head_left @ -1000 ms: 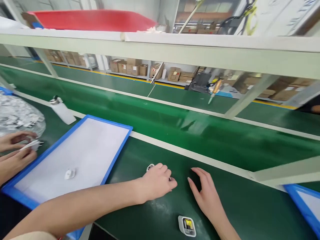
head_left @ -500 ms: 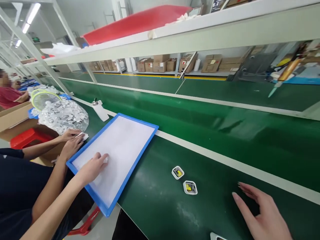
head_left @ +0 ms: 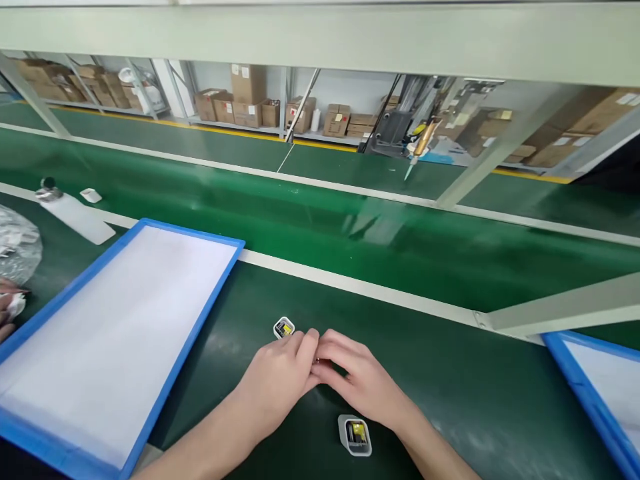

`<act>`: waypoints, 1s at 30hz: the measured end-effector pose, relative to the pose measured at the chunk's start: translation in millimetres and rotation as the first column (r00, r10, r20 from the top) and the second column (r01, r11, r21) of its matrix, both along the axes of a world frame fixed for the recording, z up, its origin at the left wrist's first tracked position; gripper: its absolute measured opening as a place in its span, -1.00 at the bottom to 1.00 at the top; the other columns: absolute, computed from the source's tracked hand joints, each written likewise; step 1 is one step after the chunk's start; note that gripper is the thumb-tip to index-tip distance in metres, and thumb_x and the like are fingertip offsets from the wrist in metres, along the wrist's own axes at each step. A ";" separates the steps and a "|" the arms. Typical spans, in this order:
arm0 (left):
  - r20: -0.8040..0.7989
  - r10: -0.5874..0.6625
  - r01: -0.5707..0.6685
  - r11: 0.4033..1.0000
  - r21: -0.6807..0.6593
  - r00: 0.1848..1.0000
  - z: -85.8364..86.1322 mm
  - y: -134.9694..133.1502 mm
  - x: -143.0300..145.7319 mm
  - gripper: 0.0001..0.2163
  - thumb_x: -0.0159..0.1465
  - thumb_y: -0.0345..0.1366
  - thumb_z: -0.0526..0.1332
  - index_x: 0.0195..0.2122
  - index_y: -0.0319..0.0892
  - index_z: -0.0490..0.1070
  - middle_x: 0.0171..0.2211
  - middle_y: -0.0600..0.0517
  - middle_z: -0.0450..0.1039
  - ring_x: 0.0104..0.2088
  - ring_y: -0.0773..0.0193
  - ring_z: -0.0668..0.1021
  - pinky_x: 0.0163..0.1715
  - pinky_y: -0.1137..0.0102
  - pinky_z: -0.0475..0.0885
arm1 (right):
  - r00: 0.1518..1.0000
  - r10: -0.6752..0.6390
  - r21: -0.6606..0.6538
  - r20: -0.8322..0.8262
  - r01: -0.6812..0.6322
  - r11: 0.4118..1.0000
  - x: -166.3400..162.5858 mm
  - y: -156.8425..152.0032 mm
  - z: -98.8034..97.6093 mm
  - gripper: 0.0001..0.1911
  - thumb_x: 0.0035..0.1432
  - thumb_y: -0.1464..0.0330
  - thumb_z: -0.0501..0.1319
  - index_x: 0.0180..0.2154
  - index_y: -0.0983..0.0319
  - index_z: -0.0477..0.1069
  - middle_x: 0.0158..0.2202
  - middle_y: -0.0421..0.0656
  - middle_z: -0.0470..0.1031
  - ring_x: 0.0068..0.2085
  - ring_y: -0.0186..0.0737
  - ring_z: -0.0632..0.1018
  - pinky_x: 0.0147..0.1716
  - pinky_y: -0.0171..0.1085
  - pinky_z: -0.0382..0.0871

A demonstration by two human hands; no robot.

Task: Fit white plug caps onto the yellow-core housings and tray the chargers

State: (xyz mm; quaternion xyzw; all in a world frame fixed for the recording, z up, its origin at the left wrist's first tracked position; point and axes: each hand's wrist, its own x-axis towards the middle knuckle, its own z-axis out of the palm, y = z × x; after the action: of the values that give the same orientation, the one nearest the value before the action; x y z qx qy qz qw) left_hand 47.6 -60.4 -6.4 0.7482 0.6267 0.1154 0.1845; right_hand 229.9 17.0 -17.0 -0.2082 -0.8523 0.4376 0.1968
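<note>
Two long green conveyor belts (head_left: 350, 240) run across the bench; a white tray with a blue rim (head_left: 215, 280) lies at left; the left hand (head_left: 280, 377) and right hand (head_left: 357, 380) meet fingertip to fingertip on the dark green mat (head_left: 475, 393), fingers curled over something hidden; whether they grip it I cannot tell; one small white square case with a yellow insert (head_left: 284, 328) sits just beyond the left hand, another such case (head_left: 355, 435) just beside the right wrist.

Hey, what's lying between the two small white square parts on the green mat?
In the head view, both hands, left hand and right hand, fingertips together, lie between the far part and the near part.
</note>
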 end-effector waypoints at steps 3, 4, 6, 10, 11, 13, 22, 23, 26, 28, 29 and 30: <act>0.001 0.010 -0.011 0.997 0.080 1.000 -14.3 1.7 4.5 -0.58 0.40 -0.17 0.26 0.20 -0.16 0.20 -0.10 -0.08 0.58 -0.15 0.11 0.69 -0.25 0.32 0.62 | 0.998 -0.044 -0.040 -0.048 0.042 0.998 -1.3 10.1 -12.4 -0.87 0.44 0.30 0.20 -0.16 0.17 0.50 -0.28 -0.17 0.46 -0.27 -0.30 0.49 -0.26 -0.32 0.38; 0.035 0.009 -0.013 0.994 0.110 0.999 -17.6 -0.1 4.2 -0.57 0.41 -0.17 0.24 0.22 -0.15 0.18 -0.10 -0.06 0.58 -0.16 0.14 0.69 -0.27 0.35 0.62 | 0.998 -0.047 -0.063 -0.052 0.044 0.997 -0.2 12.5 -16.5 -0.88 0.42 0.29 0.21 -0.15 0.18 0.50 -0.27 -0.17 0.47 -0.27 -0.29 0.49 -0.26 -0.31 0.38; 0.100 -0.005 -0.011 0.987 0.162 0.995 -20.7 -4.2 2.8 -0.56 0.42 -0.17 0.23 0.24 -0.11 0.14 -0.10 -0.03 0.57 -0.18 0.19 0.68 -0.31 0.38 0.61 | 0.997 -0.058 -0.107 -0.053 0.052 0.993 2.9 15.8 -21.9 -0.85 0.42 0.27 0.22 -0.19 0.19 0.49 -0.27 -0.17 0.48 -0.28 -0.29 0.49 -0.28 -0.31 0.38; 0.041 -0.043 0.032 0.971 0.236 0.998 -19.6 -4.2 -9.1 -0.46 0.36 -0.14 0.31 0.28 -0.12 0.16 0.08 -0.11 0.51 0.01 0.09 0.61 -0.04 0.22 0.61 | 0.986 -0.159 -0.237 -0.050 0.143 0.961 11.2 22.3 -21.6 -0.84 0.40 0.22 0.22 -0.16 0.17 0.47 -0.23 -0.15 0.53 -0.25 -0.27 0.54 -0.24 -0.30 0.47; -0.017 -0.073 0.075 0.969 0.234 0.997 -19.5 -2.2 -14.7 -0.43 0.33 -0.15 0.34 0.29 -0.14 0.18 0.15 -0.15 0.47 0.10 0.03 0.56 0.06 0.14 0.57 | 0.978 -0.201 -0.279 -0.050 0.179 0.943 13.7 24.6 -20.8 -0.82 0.39 0.20 0.24 -0.11 0.16 0.46 -0.21 -0.15 0.54 -0.23 -0.26 0.56 -0.21 -0.29 0.49; -0.138 -0.166 0.192 0.960 0.202 0.976 -19.9 3.2 -26.9 -0.39 0.30 -0.20 0.38 0.32 -0.14 0.21 0.31 -0.16 0.34 0.29 -0.10 0.41 0.21 -0.03 0.45 | 0.958 -0.281 -0.353 -0.058 0.243 0.904 18.1 29.1 -20.2 -0.75 0.36 0.17 0.25 -0.03 0.15 0.43 -0.19 -0.14 0.54 -0.19 -0.24 0.58 -0.16 -0.27 0.53; -0.153 -0.234 0.261 0.946 0.193 0.960 -29.3 25.1 -14.9 -0.67 0.30 -0.11 0.37 -0.01 -0.18 0.47 0.18 -0.09 0.46 0.35 -0.05 0.34 0.36 -0.02 0.26 | 0.952 -0.299 -0.355 -0.074 0.255 0.900 25.1 34.3 -12.7 -0.68 0.37 0.18 0.26 0.09 0.13 0.50 -0.07 -0.10 0.52 -0.13 -0.22 0.61 -0.08 -0.24 0.59; -0.166 -0.183 0.216 0.952 0.218 0.969 -32.0 25.3 -6.7 -0.63 0.27 -0.03 0.38 -0.08 -0.21 0.48 0.10 -0.12 0.50 0.29 -0.09 0.40 0.33 -0.03 0.28 | 0.948 -0.316 -0.310 -0.051 0.285 0.907 27.8 33.5 -7.7 -0.68 0.37 0.18 0.25 0.09 0.12 0.50 -0.07 -0.10 0.52 -0.13 -0.21 0.61 -0.08 -0.22 0.59; -0.192 -0.020 0.077 0.953 0.294 0.981 -39.7 18.8 14.9 -0.42 0.18 0.23 0.32 -0.11 -0.25 0.48 0.02 -0.23 0.51 0.17 -0.19 0.48 0.26 -0.11 0.30 | 0.922 -0.386 -0.138 0.036 0.387 0.911 38.8 26.0 8.8 -0.68 0.40 0.17 0.22 0.12 0.09 0.48 -0.10 -0.10 0.55 -0.12 -0.18 0.59 -0.06 -0.19 0.55; -0.164 0.051 0.003 0.949 0.317 0.985 -43.0 10.1 22.2 -0.34 0.16 0.27 0.32 -0.01 -0.25 0.45 0.03 -0.24 0.49 0.11 -0.21 0.49 0.16 -0.11 0.36 | 0.897 -0.439 -0.064 0.060 0.442 0.895 44.9 15.6 16.3 -0.69 0.42 0.19 0.20 0.12 0.07 0.46 -0.12 -0.12 0.55 -0.15 -0.19 0.57 -0.10 -0.22 0.54; -0.138 0.070 -0.024 0.950 0.313 0.988 -44.0 5.3 23.4 -0.38 0.20 0.21 0.34 0.05 -0.24 0.42 0.03 -0.22 0.49 0.07 -0.17 0.51 0.08 -0.07 0.40 | 0.887 -0.457 -0.044 0.067 0.460 0.887 46.7 9.3 18.1 -0.71 0.42 0.20 0.20 0.12 0.07 0.45 -0.13 -0.13 0.55 -0.18 -0.21 0.57 -0.12 -0.24 0.53; -0.108 0.078 -0.042 0.952 0.302 0.991 -44.8 0.9 23.4 -0.46 0.27 0.09 0.33 0.08 -0.22 0.40 0.00 -0.19 0.50 0.01 -0.11 0.52 0.00 0.00 0.44 | 0.882 -0.465 -0.029 0.077 0.468 0.883 47.3 2.8 18.5 -0.71 0.42 0.22 0.20 0.12 0.06 0.45 -0.14 -0.14 0.55 -0.20 -0.23 0.56 -0.15 -0.26 0.53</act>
State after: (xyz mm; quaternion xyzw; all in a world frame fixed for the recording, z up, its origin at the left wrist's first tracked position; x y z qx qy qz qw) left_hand 71.0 -59.4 -51.2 0.7536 0.6345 0.1697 0.0277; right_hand 277.1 19.8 1.4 -0.4263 -0.7731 0.3898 0.2621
